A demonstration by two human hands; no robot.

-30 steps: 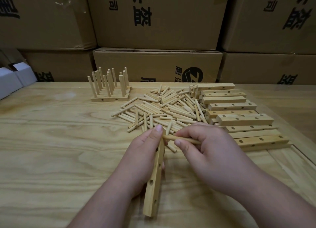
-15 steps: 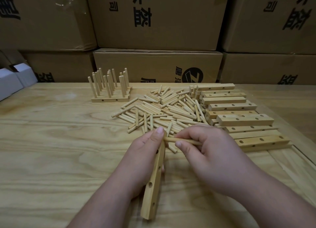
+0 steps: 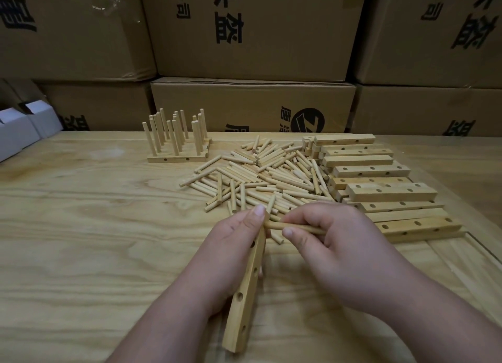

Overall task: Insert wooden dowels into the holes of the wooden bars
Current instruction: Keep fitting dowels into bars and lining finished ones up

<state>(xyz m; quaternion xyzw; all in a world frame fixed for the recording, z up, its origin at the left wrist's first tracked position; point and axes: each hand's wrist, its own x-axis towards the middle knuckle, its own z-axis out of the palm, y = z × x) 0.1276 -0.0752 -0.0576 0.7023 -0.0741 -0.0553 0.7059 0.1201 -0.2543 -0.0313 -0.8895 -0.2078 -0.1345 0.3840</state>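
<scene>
We read black Chinese characters printed on the brown cardboard boxes (image 3: 252,28) stacked behind the table; most are cropped, and the lower middle box carries a round black logo (image 3: 309,122). At far left stand two small white boxes (image 3: 16,128). Next comes a group of finished bars (image 3: 178,158) with upright dowels, too crowded for a sure count, though we make out about fifteen pegs. In the middle a loose pile of dowels (image 3: 260,177) lies scattered, too many to count. To the right sits a stack of drilled wooden bars (image 3: 380,183), roughly ten showing.

Near us, our left hand (image 3: 233,254) grips one wooden bar (image 3: 244,303) held nearly on end, thumb along its top; four holes show on its face. Our right hand (image 3: 339,243) pinches a single dowel (image 3: 296,227) between thumb and fingers, lying sideways with its tip touching the bar's upper end, beside the left thumb.

Everything rests on a pale wooden table (image 3: 81,240) with bold grain.
</scene>
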